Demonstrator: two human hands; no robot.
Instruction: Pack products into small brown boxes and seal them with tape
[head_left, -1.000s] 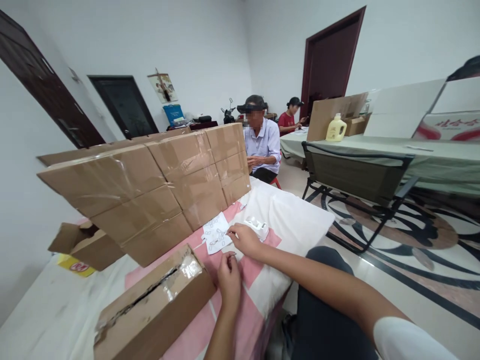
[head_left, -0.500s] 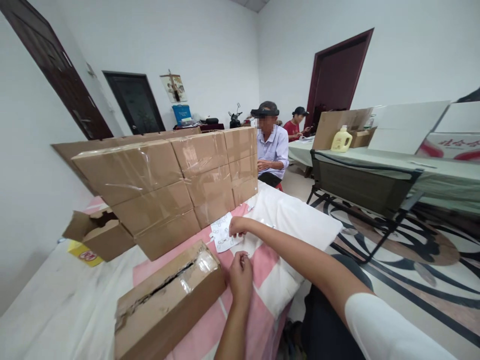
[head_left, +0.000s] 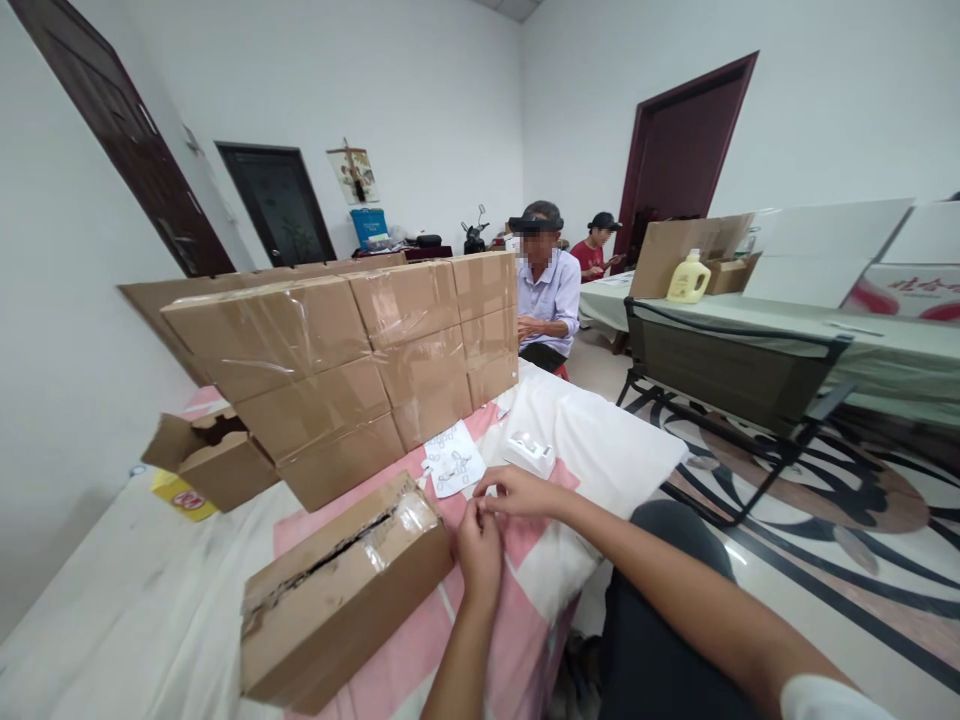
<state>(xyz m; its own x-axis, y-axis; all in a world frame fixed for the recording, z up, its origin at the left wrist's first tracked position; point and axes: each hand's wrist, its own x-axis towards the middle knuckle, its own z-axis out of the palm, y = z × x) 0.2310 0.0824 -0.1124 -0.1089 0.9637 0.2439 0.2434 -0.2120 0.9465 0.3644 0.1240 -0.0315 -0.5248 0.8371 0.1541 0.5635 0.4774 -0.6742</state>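
Observation:
My left hand is closed in a pinch beside the front carton. The fingertips of my right hand meet those of the left, also pinched. Whatever lies between them is too small to make out. Just beyond my fingers, a white sheet with dark outlined shapes lies on the pink and white cloth. A small white device, perhaps a tape dispenser, stands behind my right wrist.
A wall of taped cardboard boxes stands along the far side. An open carton and a yellow box are at the left. Another person sits beyond the boxes. A folding chair stands to the right.
My right hand has drawn back from the sheet to my left hand, and their fingertips now meet. More of the sheet and the white device show. The view has shifted slightly.

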